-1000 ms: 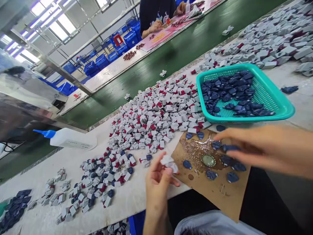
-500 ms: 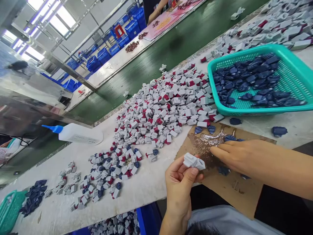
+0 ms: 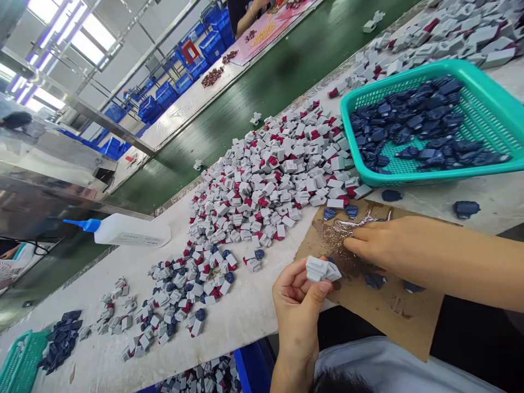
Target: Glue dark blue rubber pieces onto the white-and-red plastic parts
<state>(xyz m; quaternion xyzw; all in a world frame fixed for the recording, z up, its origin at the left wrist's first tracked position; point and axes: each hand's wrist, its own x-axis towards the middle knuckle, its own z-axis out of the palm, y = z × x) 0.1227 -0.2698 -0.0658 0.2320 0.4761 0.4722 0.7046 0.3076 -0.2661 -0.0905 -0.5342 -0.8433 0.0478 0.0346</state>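
Pinched between the thumb and fingers of my left hand [image 3: 301,297] is a light grey plastic part [image 3: 322,269]. To its right, my right hand [image 3: 379,243] reaches over a brown cardboard sheet [image 3: 385,316], its fingers closed at the wet, shiny patch [image 3: 341,234]; whatever they hold is hidden. Small dark blue pieces [image 3: 375,280] lie on the cardboard near both hands. Behind the hands spreads a big pile of grey and dark red parts [image 3: 262,185]. A green basket [image 3: 417,177] of dark blue pieces stands at the right.
A white bottle with a blue nozzle [image 3: 131,230] lies at the left. Smaller piles of assembled parts [image 3: 180,284] sit nearer the front edge, above a blue bin [image 3: 251,365]. Beyond runs a green conveyor belt [image 3: 229,109]. Another person's arm [image 3: 249,17] is at the far table.
My right hand has shifted slightly left and up over the wet patch, uncovering more of the dark blue piece at its lower right. My left hand still holds the grey part. The view has shifted slightly.
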